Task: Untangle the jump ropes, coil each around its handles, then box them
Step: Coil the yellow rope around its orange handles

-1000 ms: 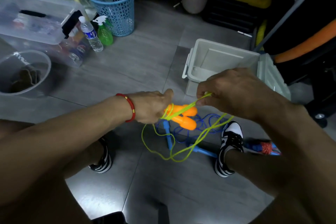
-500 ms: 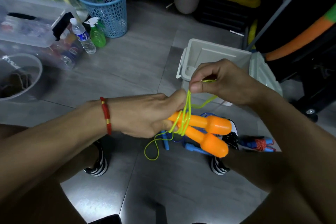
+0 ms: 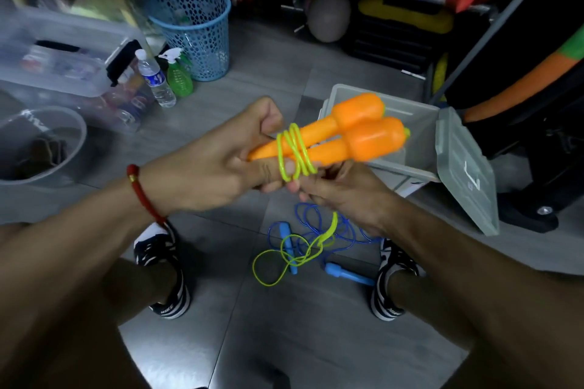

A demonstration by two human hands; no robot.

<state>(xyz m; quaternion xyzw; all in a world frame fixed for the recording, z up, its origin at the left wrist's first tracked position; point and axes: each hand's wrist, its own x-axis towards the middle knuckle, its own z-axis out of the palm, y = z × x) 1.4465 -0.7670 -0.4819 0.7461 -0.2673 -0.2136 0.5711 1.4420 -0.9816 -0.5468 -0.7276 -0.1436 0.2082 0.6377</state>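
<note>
While the left hand clamps the paired orange handles and the right hand pinches the yellow-green cord just below, slack risks loosening the wraps or snagging the blue rope underneath.

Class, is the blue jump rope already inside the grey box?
No, the blue jump rope lies loose on the floor, outside the grey box.

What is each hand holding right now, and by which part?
The left hand grips the two orange handles together at their narrow ends. The right hand pinches the yellow-green rope just below the coils, under the handles.
</note>
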